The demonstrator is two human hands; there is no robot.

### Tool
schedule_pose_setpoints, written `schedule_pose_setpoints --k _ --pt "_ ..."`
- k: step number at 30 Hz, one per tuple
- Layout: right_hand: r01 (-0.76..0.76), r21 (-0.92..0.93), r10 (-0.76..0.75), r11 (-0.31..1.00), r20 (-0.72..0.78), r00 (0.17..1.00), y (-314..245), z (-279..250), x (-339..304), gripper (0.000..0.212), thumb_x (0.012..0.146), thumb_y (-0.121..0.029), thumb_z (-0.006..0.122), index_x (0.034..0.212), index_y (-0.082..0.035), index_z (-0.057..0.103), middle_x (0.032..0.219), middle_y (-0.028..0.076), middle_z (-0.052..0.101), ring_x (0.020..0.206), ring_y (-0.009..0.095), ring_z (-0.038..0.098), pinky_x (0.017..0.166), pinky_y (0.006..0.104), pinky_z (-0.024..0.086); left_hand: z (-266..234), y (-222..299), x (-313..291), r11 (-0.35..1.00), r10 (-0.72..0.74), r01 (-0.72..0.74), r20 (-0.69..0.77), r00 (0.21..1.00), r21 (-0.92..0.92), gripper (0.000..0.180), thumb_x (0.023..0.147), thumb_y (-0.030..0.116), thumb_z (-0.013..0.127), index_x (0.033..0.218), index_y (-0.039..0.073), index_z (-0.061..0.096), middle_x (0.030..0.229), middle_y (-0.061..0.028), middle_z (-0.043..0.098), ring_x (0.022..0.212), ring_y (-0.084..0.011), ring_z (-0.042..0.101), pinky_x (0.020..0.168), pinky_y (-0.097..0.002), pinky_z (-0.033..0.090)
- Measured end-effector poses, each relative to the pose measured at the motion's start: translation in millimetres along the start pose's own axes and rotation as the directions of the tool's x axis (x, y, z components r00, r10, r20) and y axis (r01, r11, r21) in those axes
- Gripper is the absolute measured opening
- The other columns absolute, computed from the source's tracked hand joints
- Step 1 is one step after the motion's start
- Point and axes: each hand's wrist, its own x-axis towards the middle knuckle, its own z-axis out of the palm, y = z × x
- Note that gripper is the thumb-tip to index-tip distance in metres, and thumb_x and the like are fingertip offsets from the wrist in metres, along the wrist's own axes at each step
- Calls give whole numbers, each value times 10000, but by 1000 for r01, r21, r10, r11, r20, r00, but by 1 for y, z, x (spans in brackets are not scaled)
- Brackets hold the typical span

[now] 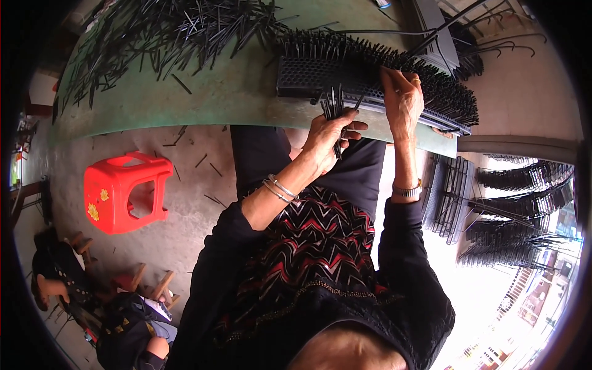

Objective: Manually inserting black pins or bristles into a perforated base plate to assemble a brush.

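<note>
A bundle of thin black sticks (333, 106) is gripped in my left hand (330, 137), just in front of the table's near edge. My right hand (402, 98) reaches over a long black perforated rack (320, 75), its fingers pinched together at the rack's holes. Whatever those fingertips hold is too small and hidden to make out. Many black sticks stand upright in the rack's far rows and right part, while bare holes show along its near left side. The rack lies along the front edge of the green table (240, 105).
A heap of loose black sticks (203, 31) covers the table's far left. A red plastic stool (126, 192) stands on the floor at left, with scattered sticks nearby. Stacked black racks (524, 191) are at right. Other people sit at lower left.
</note>
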Motion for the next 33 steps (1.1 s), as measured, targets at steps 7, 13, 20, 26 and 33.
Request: schedule_pose_setpoints --k 7,13,20,26,33 --pt "125 -210 -130 970 -8 992 0 6 4 214 834 -282 704 1011 -167 739 883 68 609 752 203 636 670 331 498 3 0 -1 1000 14 -14 10 1000 7 227 904 213 649 1043 35 627 884 -121 706 664 -135 642 463 -197 367" --pt "-110 296 63 949 163 985 -11 -17 -20 317 836 -304 710 1028 -52 704 879 142 659 742 240 652 662 342 499 1 1 -4 1000 24 -25 39 999 12 252 912 223 639 1084 39 624 898 -119 710 685 -141 658 480 -204 374" --pt "-482 508 131 714 579 805 -1 -32 -40 178 888 -121 631 959 40 658 776 79 662 686 108 586 638 253 481 3 -14 -4 1000 -4 1 96 995 30 251 935 238 611 1083 36 611 921 -134 709 737 -163 686 477 -190 391" --pt "-458 575 245 678 411 878 -2 -39 -41 150 911 -97 595 981 28 639 768 79 662 689 118 627 647 258 495 0 -11 0 1000 8 -9 73 997 11 192 938 207 605 1020 33 599 924 -151 705 759 -183 695 460 -188 404" --pt "-83 332 128 940 -117 985 10 -28 -20 120 944 -110 552 984 -23 625 756 76 693 706 132 673 662 268 521 -1 -15 5 999 35 -36 45 998 28 197 926 172 616 1024 1 614 855 -168 689 510 -70 425 434 -196 333"
